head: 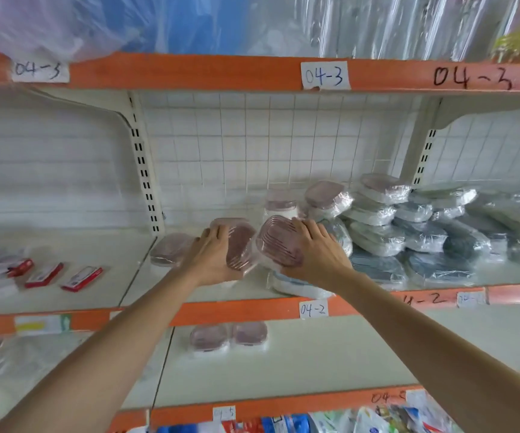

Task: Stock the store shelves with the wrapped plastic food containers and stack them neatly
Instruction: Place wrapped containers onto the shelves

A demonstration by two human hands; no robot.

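Both hands reach onto the middle shelf (208, 292). My left hand (212, 257) holds a wrapped pink-lidded container (238, 248), tilted on its edge. Beside it, my right hand (312, 251) grips a second wrapped pink-lidded container (279, 243), also tilted, above a white-and-blue wrapped one (296, 287) lying on the shelf. Another pink container (169, 248) lies flat to the left. More pink ones (327, 195) lean behind, at the back of the shelf.
A leaning pile of wrapped white and grey-blue containers (424, 232) fills the shelf's right side. Small red packets (82, 278) lie on the left bay. Two pink containers (229, 337) sit on the shelf below. Orange shelf edges carry labels (313, 309).
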